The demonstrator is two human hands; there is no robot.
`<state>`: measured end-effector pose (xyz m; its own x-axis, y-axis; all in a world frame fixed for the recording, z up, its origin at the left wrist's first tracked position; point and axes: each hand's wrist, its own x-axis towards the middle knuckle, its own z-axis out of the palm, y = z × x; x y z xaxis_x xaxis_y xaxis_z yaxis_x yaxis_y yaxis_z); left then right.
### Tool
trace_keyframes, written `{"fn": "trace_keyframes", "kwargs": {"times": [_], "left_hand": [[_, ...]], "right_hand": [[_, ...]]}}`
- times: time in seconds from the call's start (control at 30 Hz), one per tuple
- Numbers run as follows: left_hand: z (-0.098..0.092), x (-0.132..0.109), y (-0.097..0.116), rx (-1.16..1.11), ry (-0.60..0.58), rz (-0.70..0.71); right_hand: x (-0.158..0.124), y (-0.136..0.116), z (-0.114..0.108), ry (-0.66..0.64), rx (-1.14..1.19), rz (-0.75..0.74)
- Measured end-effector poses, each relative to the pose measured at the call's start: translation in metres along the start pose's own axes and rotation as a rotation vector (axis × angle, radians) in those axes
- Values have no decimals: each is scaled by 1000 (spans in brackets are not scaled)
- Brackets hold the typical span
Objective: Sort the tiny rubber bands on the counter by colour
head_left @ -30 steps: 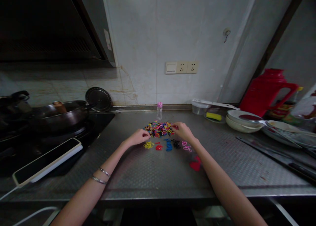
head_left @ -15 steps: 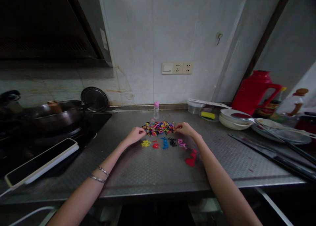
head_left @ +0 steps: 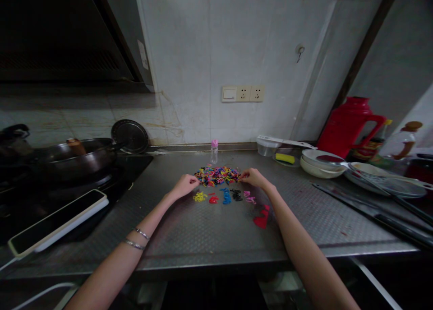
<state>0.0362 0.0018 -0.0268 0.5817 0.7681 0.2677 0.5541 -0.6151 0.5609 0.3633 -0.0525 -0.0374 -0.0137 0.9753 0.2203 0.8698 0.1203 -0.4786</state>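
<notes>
From my remote post I see the left arm and right arm extending forward and converging. My left hand curls its fingers inward; my right hand slopes downward, fingertips pointing left. Both grips are too small to read.

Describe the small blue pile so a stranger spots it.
On the metal counter, find the big multicoloured pile. Nearer the camera runs a row of five small piles. The blue pile sits mid-row between the red pile and black pile, the only blue one.
</notes>
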Motion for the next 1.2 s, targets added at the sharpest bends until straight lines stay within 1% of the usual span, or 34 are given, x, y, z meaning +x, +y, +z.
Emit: {"fn": "trace_keyframes", "kwargs": {"times": [0.13,0.33,0.53,0.77,1.0,1.2], "left_hand": [[1,1,-4,0,-3,17],[3,3,-9,10,4,45],[3,2,-6,-2,3,6],[1,0,-3,0,5,-2],[0,-2,0,0,12,1],[0,-2,1,0,16,-6]], "right_hand": [[0,2,1,17,34,-20],[2,4,2,4,98,-12],[0,2,0,32,105,-8],[1,7,3,38,137,6],[0,5,0,84,217,-18],[0,4,-4,161,215,-20]]}}
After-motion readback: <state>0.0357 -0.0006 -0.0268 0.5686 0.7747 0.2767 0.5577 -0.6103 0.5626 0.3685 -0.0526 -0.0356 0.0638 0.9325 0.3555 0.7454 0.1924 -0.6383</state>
